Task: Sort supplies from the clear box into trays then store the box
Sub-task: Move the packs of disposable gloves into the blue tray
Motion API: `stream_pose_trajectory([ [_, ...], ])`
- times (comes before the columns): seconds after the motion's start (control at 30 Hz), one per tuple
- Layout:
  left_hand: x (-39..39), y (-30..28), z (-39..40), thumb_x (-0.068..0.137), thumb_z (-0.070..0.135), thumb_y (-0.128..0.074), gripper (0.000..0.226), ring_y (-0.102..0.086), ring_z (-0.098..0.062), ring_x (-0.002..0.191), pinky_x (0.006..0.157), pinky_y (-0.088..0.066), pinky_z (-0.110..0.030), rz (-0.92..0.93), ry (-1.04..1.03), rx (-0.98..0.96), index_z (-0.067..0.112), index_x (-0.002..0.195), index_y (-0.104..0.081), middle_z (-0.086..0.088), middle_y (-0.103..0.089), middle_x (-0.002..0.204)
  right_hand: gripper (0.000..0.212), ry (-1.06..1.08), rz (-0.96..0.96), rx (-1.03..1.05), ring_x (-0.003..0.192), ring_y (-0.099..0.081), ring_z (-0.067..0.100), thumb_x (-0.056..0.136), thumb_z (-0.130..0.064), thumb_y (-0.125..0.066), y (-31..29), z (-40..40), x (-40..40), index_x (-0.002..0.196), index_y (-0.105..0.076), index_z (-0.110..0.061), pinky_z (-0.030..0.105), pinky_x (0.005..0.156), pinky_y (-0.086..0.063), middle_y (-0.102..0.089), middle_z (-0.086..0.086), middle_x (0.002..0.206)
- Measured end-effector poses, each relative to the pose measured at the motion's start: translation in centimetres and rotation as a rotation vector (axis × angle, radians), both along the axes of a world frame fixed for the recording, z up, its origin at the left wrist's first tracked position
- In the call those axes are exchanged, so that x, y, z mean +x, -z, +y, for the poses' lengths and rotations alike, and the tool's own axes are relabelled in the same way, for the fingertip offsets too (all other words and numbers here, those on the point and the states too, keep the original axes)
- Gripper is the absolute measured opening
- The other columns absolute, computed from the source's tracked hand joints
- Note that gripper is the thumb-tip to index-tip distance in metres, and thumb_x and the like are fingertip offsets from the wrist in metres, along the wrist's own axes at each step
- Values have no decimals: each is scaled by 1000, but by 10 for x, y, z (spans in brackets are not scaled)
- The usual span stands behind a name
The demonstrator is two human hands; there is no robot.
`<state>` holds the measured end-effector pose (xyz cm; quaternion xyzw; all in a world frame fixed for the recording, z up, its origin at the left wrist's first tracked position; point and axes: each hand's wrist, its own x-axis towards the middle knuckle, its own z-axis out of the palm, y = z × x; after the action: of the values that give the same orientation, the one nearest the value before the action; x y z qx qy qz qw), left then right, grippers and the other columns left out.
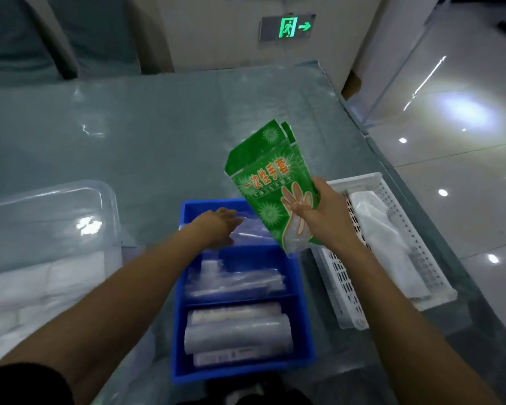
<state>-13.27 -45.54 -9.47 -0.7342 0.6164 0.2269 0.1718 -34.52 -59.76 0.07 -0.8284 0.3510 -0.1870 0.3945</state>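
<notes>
Head view: the right hand (319, 211) pinches a green glove pack (270, 182), thumb on its right edge and fingers across the printed front, and holds it tilted in the air above the far end of the blue tray (304, 340). The left hand (219, 226) reaches into the tray's far compartment, fingers loosely spread and laid flat on a clear plastic packet (253, 233) there, not gripping it. The tray sits at the worktop's (146, 135) near edge, split into three compartments: the middle one holds clear wrapped items, the near one white rolled packs (237, 334). Just right of it, near the worktop's right edge, a white perforated basket (427, 249) holds white wrapped supplies. The clear box (50, 217) stands by the left edge with white packets inside.
</notes>
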Motion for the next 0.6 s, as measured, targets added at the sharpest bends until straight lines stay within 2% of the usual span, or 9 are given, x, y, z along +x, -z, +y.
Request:
stream_pose_trajectory([
  [0.13,4,21,-6,97,40,-58,84,-17,-30,152,117,-30,-46,64,-63,5,19,161,-7,-8,-9,168,38,-29,-5,69,88,-59,-12,82,-23,-79,5,-19,3,113,-59,-31,21,73,-47,-65,-23,93],
  [0.27,2,41,-6,100,36,-54,81,-25,-32,148,114,-32,-43,114,-139,-18,12,160,-5,-13,-18,165,38,-37,0,97,81,-58,-17,81,-22,-80,11,-37,4,110,-57,-34,16,68,-45,-64,-27,90],
  [0.37,1,51,-5,101,40,-51,68,-26,-34,145,113,-32,-44,48,-109,-67,11,157,-24,-15,-26,161,37,-47,7,118,83,-61,-13,81,-24,-80,15,-48,9,111,-60,-32,20,70,-47,-67,-22,92],
  [0.43,1,55,-7,99,39,-53,58,-22,-36,146,115,-29,-45,-3,-63,-116,14,150,-41,-17,-23,161,37,-57,16,130,83,-61,-10,81,-24,-79,16,-53,13,112,-60,-31,21,69,-47,-68,-19,93],
  [0.53,0,58,-11,99,37,-53,55,-20,-37,147,117,-27,-45,7,-84,-87,18,149,-43,-17,-16,163,35,-81,18,152,81,-62,-10,82,-23,-79,18,-60,19,111,-60,-28,21,68,-47,-69,-18,95],
  [0.6,1,59,-13,99,35,-54,56,-29,-35,143,113,-32,-43,63,-128,-73,15,150,-39,-17,-24,160,35,-92,22,159,83,-63,-7,82,-23,-79,18,-64,23,112,-61,-27,20,68,-47,-69,-16,95],
])
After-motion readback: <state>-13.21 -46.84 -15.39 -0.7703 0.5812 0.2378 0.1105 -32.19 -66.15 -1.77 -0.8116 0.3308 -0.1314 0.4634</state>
